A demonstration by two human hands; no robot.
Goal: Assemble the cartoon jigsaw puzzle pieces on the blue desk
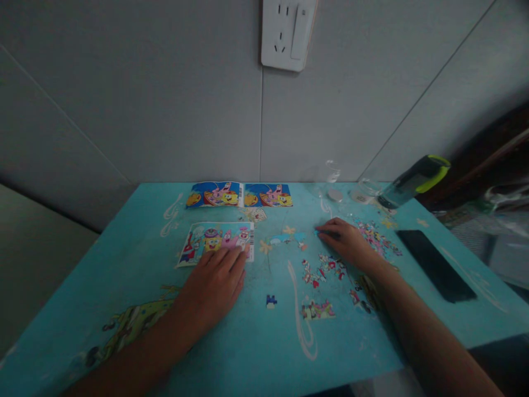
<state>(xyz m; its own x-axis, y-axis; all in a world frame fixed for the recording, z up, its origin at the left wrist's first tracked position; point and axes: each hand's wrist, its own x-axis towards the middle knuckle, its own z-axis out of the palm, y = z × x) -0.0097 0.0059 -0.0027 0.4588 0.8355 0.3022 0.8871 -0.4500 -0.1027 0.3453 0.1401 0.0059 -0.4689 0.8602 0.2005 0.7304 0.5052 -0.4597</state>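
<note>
My left hand (219,275) lies flat with its fingers stretched over the lower right of a cartoon picture card (194,245). My right hand (339,237) is closed in a pinch, with a small blue puzzle piece (317,232) showing at the fingertips. Just left of it lies a joined strip of light blue pieces (287,238). Loose red and white pieces (324,268) are scattered below the right hand. Nearer the front are a joined colourful section (318,310) and a dark blue and white piece (271,301). A pile of mixed pieces (378,240) sits beyond the right wrist, partly hidden.
Two blue cartoon cards (215,194) (268,196) lie by the wall. A clear cup (332,172), a round white lid (335,195) and a dark bottle (413,179) stand at the back right. A black phone-like slab (436,264) rests on the blue table (248,353).
</note>
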